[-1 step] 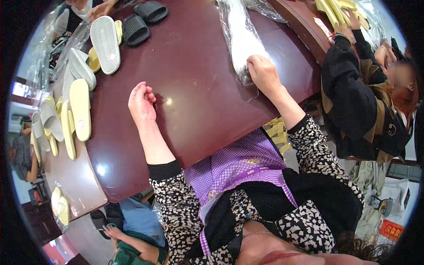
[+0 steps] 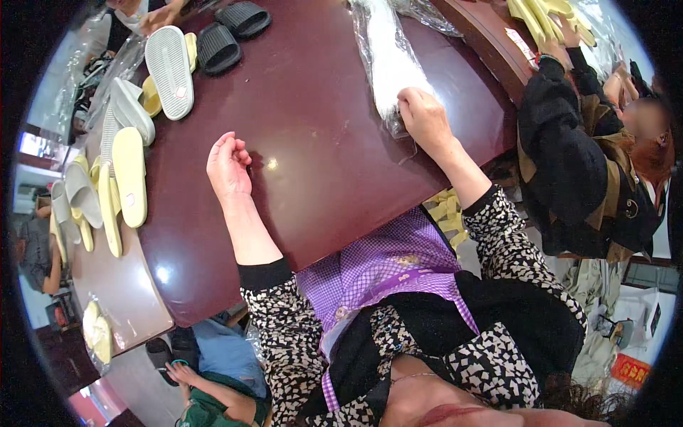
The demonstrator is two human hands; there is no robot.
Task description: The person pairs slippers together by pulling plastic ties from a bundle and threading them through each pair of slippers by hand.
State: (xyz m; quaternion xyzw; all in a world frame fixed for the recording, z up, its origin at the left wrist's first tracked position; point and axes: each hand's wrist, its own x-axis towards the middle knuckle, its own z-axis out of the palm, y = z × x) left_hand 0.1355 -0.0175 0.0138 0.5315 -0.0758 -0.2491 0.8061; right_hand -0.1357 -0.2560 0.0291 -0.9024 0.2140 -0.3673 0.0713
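Observation:
My right hand [image 2: 425,119] lies at the near end of a stack of clear plastic bags [image 2: 393,60], which looks white and shiny under the light. Its fingers are closed on the edge of the bags, and the fingertips are partly hidden. On the bare tabletop further left rests my left hand [image 2: 230,165], fingers curled in toward the thumb, with nothing visible in it. Between the two hands lies only the dark red table [image 2: 313,142].
Black slides [image 2: 219,48] sit at the far left. Grey and yellow slippers [image 2: 129,176] line the left edge, and a bagged yellow pair [image 2: 97,329] lies nearer. To the right, a person in a dark jacket [image 2: 569,156] handles yellow slippers [image 2: 544,18]. Another person in green [image 2: 228,398] sits at lower left.

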